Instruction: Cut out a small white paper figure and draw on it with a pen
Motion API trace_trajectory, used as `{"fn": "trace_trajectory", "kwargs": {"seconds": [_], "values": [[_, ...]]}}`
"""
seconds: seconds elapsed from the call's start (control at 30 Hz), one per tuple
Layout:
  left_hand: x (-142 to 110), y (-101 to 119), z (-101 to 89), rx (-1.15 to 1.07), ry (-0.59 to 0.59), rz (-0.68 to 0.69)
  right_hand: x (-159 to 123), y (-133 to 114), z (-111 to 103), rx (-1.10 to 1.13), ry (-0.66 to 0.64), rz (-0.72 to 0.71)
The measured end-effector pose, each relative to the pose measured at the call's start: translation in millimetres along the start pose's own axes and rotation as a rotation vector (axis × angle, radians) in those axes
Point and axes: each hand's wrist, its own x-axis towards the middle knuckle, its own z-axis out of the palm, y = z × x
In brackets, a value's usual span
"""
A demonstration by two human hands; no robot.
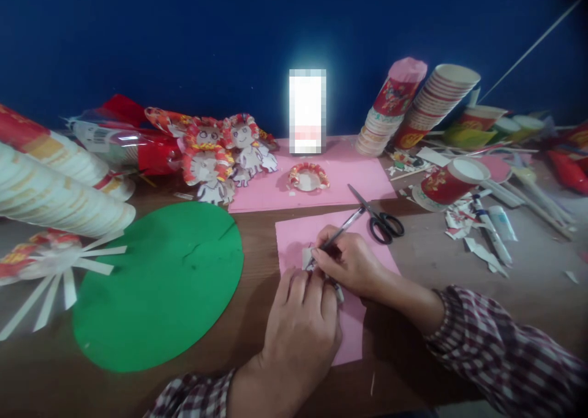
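My right hand (346, 258) is closed around a dark pen (342, 229), its tip down at a small white paper piece (307, 257). My left hand (305, 311) lies palm down, fingers stretched side by side over that piece and mostly covering it. Both hands rest over a pink paper sheet (351, 341). Just beyond my right hand lie black-handled scissors (380, 219) with their blades apart. What is drawn on the white piece is hidden by my fingers.
A green oval sheet (160, 289) lies left, beside stacked paper cups (59, 188). Behind are cut-out paper figures (206, 160), a paper ring (309, 178) on pink paper (362, 179) and a bright, pixelated upright rectangle (307, 108). Right are more cup stacks (434, 105), paper scraps and markers (493, 237).
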Motion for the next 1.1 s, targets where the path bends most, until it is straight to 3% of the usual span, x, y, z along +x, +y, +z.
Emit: {"fn": "trace_trajectory", "kwargs": {"seconds": [0.47,1.1], "values": [[0.7,0.7,-0.1,0.0,-0.023,0.0,-0.8,-0.5,0.4,-0.025,-0.016,0.002],[-0.1,-0.1,-1.8,0.005,-0.037,0.009,0.2,4.7,1.2,0.127,0.08,0.017]]}}
